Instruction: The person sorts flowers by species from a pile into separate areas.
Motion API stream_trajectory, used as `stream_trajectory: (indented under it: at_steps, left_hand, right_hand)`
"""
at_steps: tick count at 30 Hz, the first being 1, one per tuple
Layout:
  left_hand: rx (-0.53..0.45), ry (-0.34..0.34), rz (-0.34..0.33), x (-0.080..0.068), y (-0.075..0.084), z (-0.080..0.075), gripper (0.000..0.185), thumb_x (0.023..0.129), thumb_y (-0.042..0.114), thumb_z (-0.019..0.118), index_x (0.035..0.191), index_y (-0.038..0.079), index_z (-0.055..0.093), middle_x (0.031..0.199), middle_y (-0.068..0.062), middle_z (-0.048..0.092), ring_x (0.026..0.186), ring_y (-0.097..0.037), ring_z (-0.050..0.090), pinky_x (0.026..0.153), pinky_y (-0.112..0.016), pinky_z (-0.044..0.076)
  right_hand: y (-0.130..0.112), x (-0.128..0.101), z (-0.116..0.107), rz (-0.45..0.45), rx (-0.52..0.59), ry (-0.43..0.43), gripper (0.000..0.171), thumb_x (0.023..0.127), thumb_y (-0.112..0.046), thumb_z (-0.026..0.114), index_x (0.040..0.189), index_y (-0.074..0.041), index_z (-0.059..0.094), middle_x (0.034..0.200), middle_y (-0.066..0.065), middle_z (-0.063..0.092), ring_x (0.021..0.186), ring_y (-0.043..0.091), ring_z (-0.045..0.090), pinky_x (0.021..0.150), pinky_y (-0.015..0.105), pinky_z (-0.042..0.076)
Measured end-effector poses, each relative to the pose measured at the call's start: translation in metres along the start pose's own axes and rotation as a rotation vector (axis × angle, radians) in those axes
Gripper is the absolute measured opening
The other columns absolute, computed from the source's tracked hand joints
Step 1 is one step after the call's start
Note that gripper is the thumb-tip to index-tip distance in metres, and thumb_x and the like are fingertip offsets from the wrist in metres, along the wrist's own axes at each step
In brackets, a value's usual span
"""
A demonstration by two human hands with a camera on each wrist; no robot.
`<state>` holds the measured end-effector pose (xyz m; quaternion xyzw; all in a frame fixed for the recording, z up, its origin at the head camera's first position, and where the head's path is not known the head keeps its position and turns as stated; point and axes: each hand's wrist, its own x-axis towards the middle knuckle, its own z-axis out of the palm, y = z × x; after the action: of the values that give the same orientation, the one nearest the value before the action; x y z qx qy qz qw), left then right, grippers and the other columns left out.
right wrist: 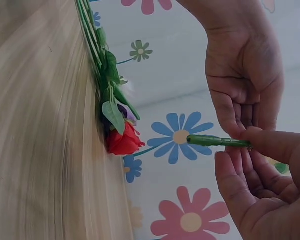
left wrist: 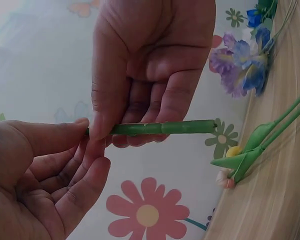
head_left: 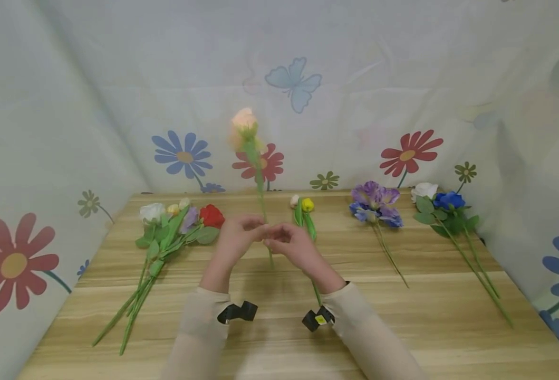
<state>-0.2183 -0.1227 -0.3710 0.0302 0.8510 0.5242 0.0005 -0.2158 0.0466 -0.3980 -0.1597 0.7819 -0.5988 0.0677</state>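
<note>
Both hands meet above the wooden bench (head_left: 403, 316), holding one peach flower (head_left: 243, 122) upright by its green stem (left wrist: 160, 128). Left hand (head_left: 234, 237) and right hand (head_left: 291, 244) each pinch the stem between thumb and fingers. Flower bunches lie beyond: a mixed bunch (head_left: 177, 221) left, purple flowers (head_left: 374, 203) right.

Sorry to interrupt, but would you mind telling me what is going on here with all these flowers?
A person holds one peach flower upright above a wooden table, both hands on its green stem. The left hand and right hand pinch it between thumb and fingers. On the table lie a mixed bunch with a red rose at left, small buds in the middle, purple flowers and a blue and white pair at right.
</note>
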Motion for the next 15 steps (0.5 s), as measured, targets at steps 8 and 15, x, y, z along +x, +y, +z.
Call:
stream_trajectory:
  at_steps: [8, 15]
  left_hand:
    - [0.03, 0.01, 0.004, -0.002, 0.006, 0.004, 0.033, 0.095, 0.023, 0.072, 0.121, 0.003, 0.074, 0.121, -0.018, 0.075, 0.103, -0.032, 0.074, 0.094, -0.047, 0.058]
    - [0.08, -0.071, 0.091, -0.003, 0.004, -0.012, 0.034, 0.098, 0.027, 0.069, 0.123, 0.005, 0.074, 0.118, -0.018, 0.076, 0.099, -0.03, 0.075, 0.089, -0.045, 0.061]
  right_hand:
    - [0.001, -0.002, -0.002, -0.011, 0.024, 0.006, 0.026, 0.099, -0.008, 0.065, 0.121, 0.006, 0.066, 0.117, 0.025, 0.07, 0.094, 0.015, 0.07, 0.084, 0.033, 0.063]
    - [0.0, -0.01, -0.019, -0.021, -0.028, 0.078, 0.026, 0.099, -0.008, 0.066, 0.12, 0.007, 0.065, 0.11, 0.023, 0.069, 0.087, 0.011, 0.067, 0.079, 0.03, 0.063]
